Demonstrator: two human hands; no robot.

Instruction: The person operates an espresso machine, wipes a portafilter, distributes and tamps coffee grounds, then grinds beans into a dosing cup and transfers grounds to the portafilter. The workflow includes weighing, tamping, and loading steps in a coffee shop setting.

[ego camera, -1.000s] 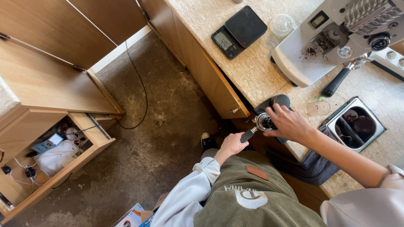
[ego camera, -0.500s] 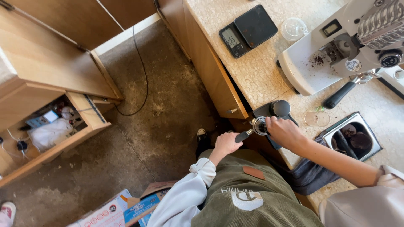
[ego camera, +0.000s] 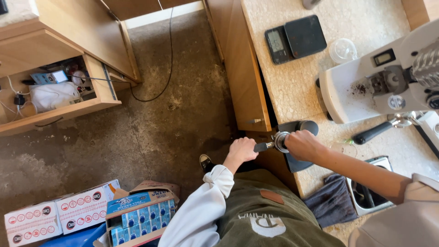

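- Since a moment ago my view has swung left and down a bit, so the cartons on the floor now show, but both hands have stayed on the portafilter at the worktop edge.
- My left hand is closed around the black handle, fingers curled tight, wrist bent up out of the white sleeve, arm reaching forward across my green apron.
- My right hand sits on top of the metal basket end, fingers folded over it and gripping; can't tell exactly what's under the palm. Bare forearm runs back to the right, low over the worktop.
- Portafilter lies roughly level, handle pointing left, basket over a dark mat at the worktop corner.
- Just right of that there's a dark cloth hanging off the edge, and a metal knock box beside it.
- Further back: white grinder with grounds on it, a black scale, a clear cup.
- Floor on the left has milk cartons in a box.
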